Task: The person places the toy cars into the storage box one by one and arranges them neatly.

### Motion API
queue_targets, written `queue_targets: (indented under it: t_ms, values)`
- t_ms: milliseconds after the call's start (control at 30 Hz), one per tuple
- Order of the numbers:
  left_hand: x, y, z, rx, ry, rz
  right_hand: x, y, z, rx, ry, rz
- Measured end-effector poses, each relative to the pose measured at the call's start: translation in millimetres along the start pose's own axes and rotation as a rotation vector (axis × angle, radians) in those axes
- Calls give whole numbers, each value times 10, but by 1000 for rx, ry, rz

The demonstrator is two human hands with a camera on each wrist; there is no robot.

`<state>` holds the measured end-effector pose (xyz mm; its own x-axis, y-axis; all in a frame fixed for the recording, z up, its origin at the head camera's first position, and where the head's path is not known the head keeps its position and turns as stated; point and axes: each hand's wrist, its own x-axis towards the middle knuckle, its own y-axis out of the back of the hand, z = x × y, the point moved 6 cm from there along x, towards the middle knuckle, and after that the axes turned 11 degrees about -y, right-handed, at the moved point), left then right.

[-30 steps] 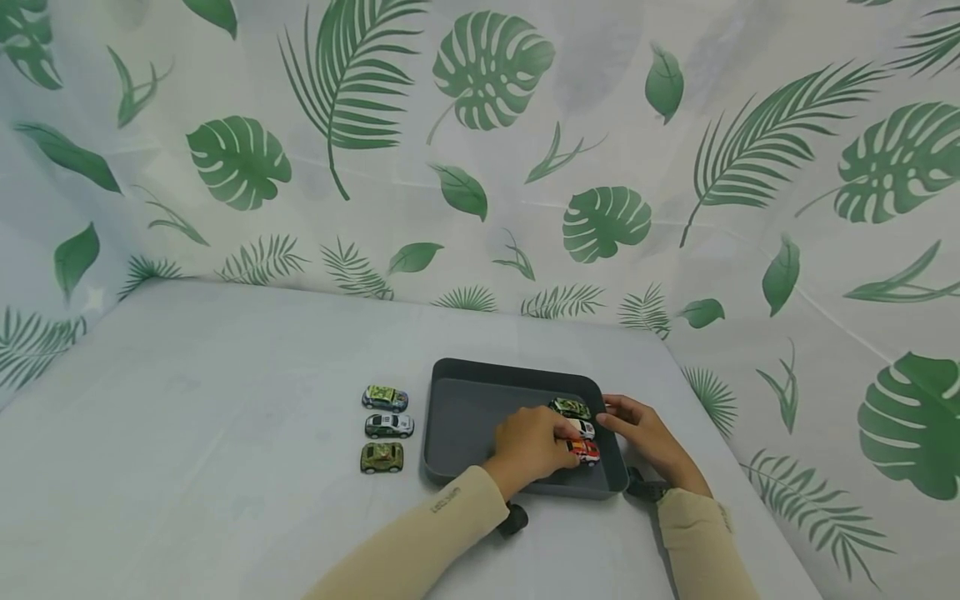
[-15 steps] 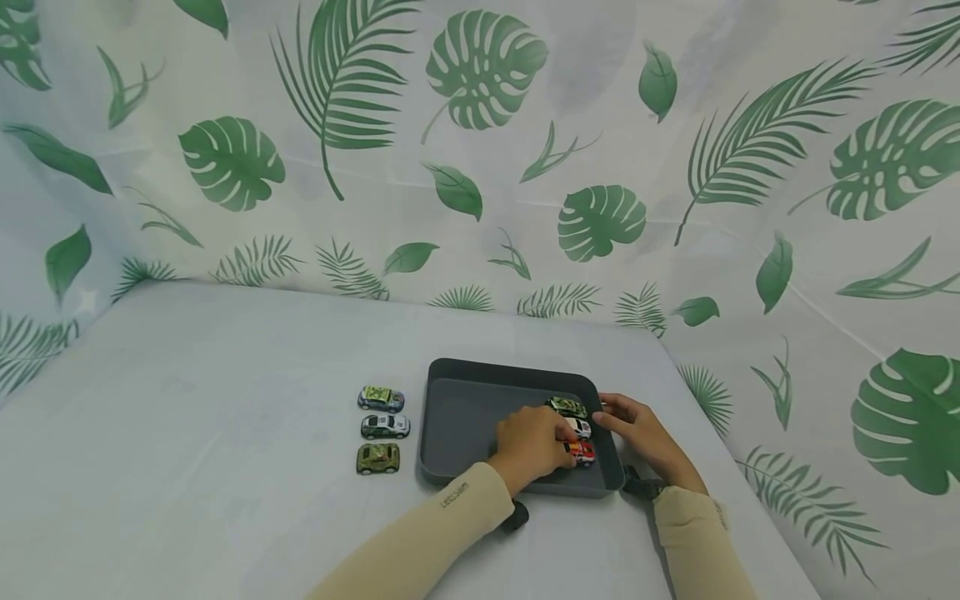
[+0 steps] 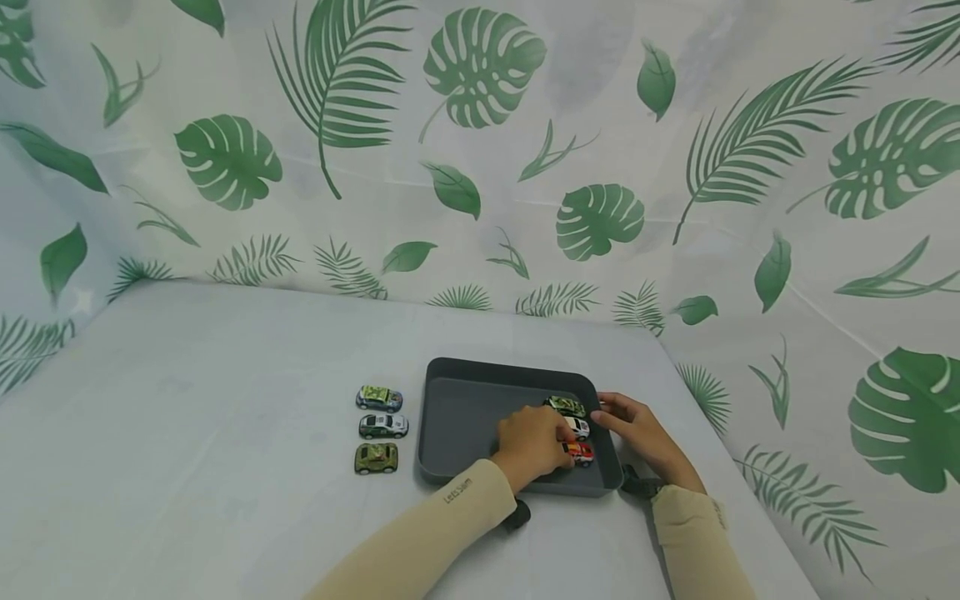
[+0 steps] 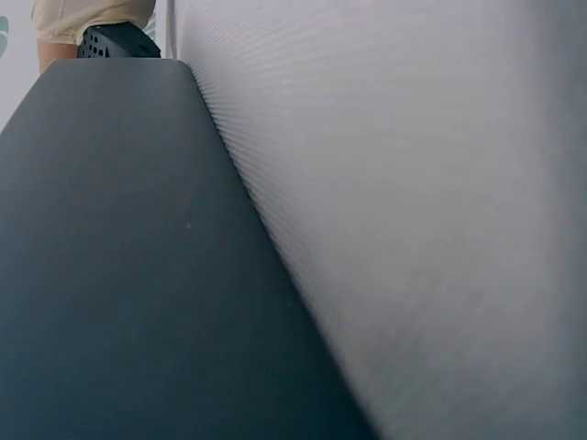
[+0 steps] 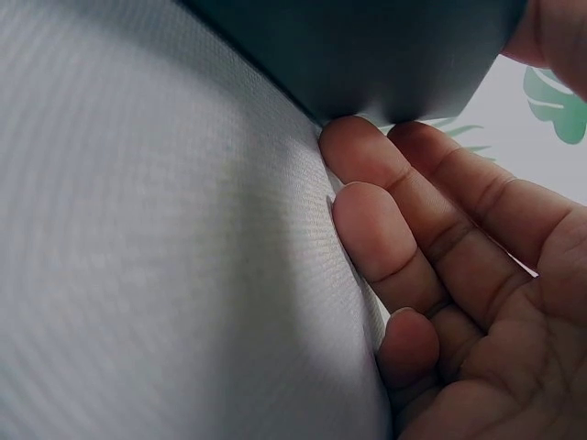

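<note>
In the head view, a dark grey rectangular tray (image 3: 461, 417) sits on the white-covered table. My left hand (image 3: 531, 442) reaches over its near wall and holds a red-and-orange toy car (image 3: 581, 452) at the right end. Its fingers partly cover a white toy car (image 3: 579, 427) beside it; behind that lies a green-and-black toy car (image 3: 566, 406). My right hand (image 3: 637, 429) grips the tray's right wall, thumb at the rim. The right wrist view shows its fingertips (image 5: 362, 151) against the outside. The left wrist view shows only the tray's outer wall (image 4: 156, 238), not the left fingers.
Left of the tray, a column of toy cars stands on the table: a yellow-green-and-blue one (image 3: 379, 398), a silver-white one (image 3: 383, 427) and an olive green one (image 3: 377, 458). A leaf-printed cloth (image 3: 517, 217) hangs behind and at both sides.
The whole head view has shifted slightly left. Both hands, the tray and the toy cars keep nearly the same places relative to each other.
</note>
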<state>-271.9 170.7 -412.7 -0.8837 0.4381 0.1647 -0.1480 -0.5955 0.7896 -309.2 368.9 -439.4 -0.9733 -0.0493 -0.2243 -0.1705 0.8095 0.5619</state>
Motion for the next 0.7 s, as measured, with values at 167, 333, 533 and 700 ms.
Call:
queue_targets:
  t_ms: [167,333,533,700]
  values:
    - [10,-9,-19,-7,0,4,1,1,-2,-1,-3,-2]
    - [-16,24,-31,-17,3,6,14,-1,-1,5,-1,0]
    - [-88,135,-6,-52,-17,1,23,15,-5,-14,9,3]
    - [-135,226,-18,-89,-60,-24,17,13,-11,-28,-3,5]
